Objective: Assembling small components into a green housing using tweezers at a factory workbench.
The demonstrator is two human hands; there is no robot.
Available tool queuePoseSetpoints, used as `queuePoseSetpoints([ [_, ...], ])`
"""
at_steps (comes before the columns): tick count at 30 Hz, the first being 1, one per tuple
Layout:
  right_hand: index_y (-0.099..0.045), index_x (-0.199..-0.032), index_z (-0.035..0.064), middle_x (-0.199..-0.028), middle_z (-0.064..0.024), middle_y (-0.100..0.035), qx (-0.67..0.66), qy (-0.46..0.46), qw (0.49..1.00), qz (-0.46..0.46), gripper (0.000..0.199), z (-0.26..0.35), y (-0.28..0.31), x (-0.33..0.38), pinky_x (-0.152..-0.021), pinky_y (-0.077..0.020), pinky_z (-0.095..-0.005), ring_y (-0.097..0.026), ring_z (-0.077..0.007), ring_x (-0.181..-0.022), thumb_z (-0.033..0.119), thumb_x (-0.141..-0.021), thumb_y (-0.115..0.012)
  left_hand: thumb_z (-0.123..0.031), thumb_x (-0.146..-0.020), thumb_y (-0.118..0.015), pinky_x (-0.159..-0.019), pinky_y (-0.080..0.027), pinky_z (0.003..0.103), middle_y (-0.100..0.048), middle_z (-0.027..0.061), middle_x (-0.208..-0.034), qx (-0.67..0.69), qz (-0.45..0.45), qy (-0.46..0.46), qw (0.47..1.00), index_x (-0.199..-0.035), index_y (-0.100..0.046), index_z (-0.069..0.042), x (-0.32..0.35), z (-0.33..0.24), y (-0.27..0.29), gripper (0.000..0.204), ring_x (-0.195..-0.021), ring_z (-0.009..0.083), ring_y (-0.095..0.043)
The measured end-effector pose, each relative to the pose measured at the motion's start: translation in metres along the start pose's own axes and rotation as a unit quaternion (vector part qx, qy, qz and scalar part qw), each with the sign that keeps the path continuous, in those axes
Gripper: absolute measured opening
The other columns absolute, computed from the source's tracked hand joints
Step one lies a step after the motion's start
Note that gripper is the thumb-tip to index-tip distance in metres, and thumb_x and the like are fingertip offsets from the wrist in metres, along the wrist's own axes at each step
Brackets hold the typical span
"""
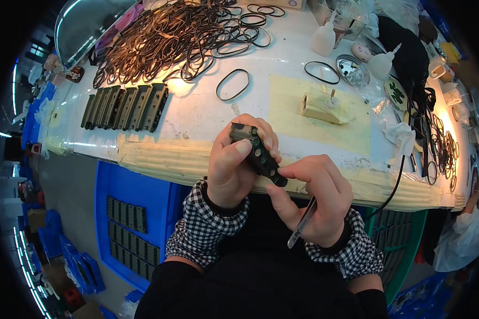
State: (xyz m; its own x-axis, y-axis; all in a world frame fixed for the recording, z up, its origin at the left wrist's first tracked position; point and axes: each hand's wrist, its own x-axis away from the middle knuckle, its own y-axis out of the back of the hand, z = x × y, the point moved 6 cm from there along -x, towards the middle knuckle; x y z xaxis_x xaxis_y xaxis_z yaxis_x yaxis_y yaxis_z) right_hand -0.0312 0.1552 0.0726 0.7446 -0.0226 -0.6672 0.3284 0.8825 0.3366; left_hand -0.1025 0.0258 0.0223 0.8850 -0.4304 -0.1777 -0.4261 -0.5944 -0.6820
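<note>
My left hand [230, 167] is closed round a small oblong part [262, 159], dark green and black with a camouflage pattern and round spots along its side. It is tilted, its lower end pointing right and toward me. At that end the thumb and forefinger of my right hand [322, 194] come close together, seemingly touching it. Metal tweezers [302, 226] are tucked in the right palm, their end sticking out below. A row of similar green parts [125, 109] stands on the table to the left. Beyond my hands lies a single black band [232, 85].
A heap of dark bands [165, 40] covers the far left table. Right of centre sits a tape-covered block [324, 108]; white squeeze bottles [323, 38] and a metal dish [351, 69] stand behind. Below the padded edge [154, 159], blue [135, 183] and green [410, 250] trays hold more parts.
</note>
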Motion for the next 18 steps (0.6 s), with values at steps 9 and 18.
queuePoseSetpoints([
  [9, -0.064, -0.088, 0.0017, -0.082, -0.0093, -0.064, -0.032, -0.056, 0.998, 0.004, 0.021, -0.002, -0.005, -0.014, -0.057, -0.0527, -0.0296, -0.066, -0.0225, -0.067, 0.007, -0.074, -0.079, -0.014, -0.087, -0.059, -0.08, -0.049, 0.031, -0.057, 0.0102, -0.095, -0.117, -0.005, -0.074, 0.99, -0.101, -0.052, -0.001, 0.006, -0.009, -0.01, 0.021, -0.088, 0.0153, -0.055],
  [18, -0.065, -0.089, 0.0011, -0.08, -0.0082, -0.063, -0.09, -0.125, 0.988, 0.031, 0.014, -0.007, -0.004, -0.013, -0.053, -0.0466, -0.0274, -0.06, -0.0178, -0.062, 0.01, -0.083, -0.073, -0.018, -0.085, -0.061, -0.083, -0.044, 0.03, -0.056, 0.0089, -0.095, -0.125, -0.015, -0.054, 0.991, -0.099, -0.053, -0.001, 0.011, -0.008, -0.009, 0.023, -0.089, 0.0149, -0.053],
])
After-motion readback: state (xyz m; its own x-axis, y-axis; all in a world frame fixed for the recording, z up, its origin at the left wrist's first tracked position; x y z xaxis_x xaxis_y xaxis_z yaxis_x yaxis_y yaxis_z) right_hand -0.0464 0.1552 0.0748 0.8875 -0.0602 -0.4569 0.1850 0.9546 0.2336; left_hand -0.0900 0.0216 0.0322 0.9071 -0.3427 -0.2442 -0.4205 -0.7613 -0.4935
